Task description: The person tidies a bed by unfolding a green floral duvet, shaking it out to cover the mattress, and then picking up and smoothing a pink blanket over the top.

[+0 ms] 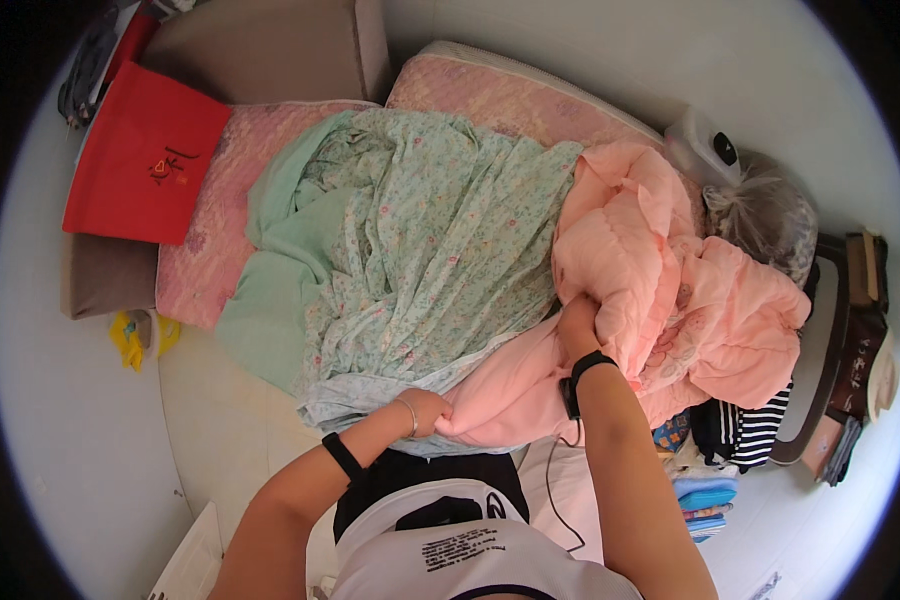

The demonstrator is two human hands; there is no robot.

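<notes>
A pink quilt (pixel 630 247) lies bunched over the right end of the bed, with one flap stretched toward my body. My left hand (pixel 423 412) grips a corner of that flap near my waist. Farther right, my right hand (pixel 581 322) is sunk into the folds where the flap meets the thicker bunch, and its fingers are partly hidden. To the left of the quilt, a green floral duvet cover (pixel 435 225) is spread in wrinkles, its plain green side turned up at the left. It hangs over the near edge of the bed.
Beneath the bedding is a pink patterned mattress (pixel 495 90). A red bag (pixel 142 157) bearing writing rests at the left by a brown headboard (pixel 270 52). On the right are a clear plastic box (pixel 697 142), a stuffed plastic bag (pixel 765 202) and striped cloth (pixel 757 431). A black cable (pixel 549 487) dangles beside my right arm.
</notes>
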